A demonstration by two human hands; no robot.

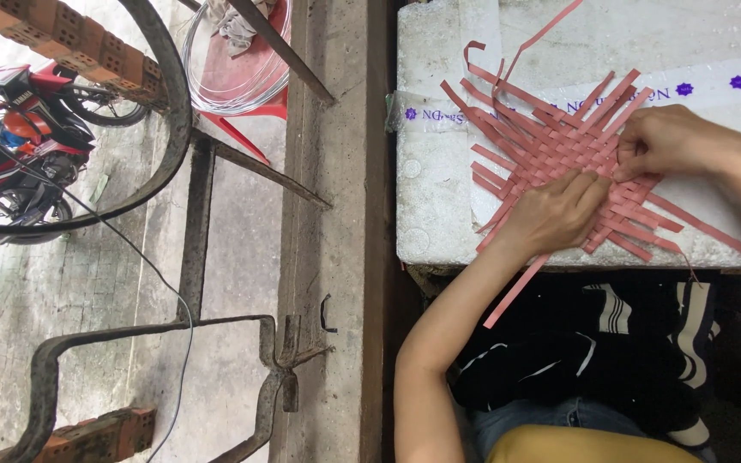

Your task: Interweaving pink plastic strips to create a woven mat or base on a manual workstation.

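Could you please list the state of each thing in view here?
Woven mat: partly woven from pink strips, loose ends sticking out, flat on the box.
Foam box: white, lid up, bearing the mat.
Left hand: pressed flat on the mat, palm down.
Right hand: fingers pinching a strip at the mat's edge.
Motorbike: parked, red.
Plastic chair: red, holding a wire coil.
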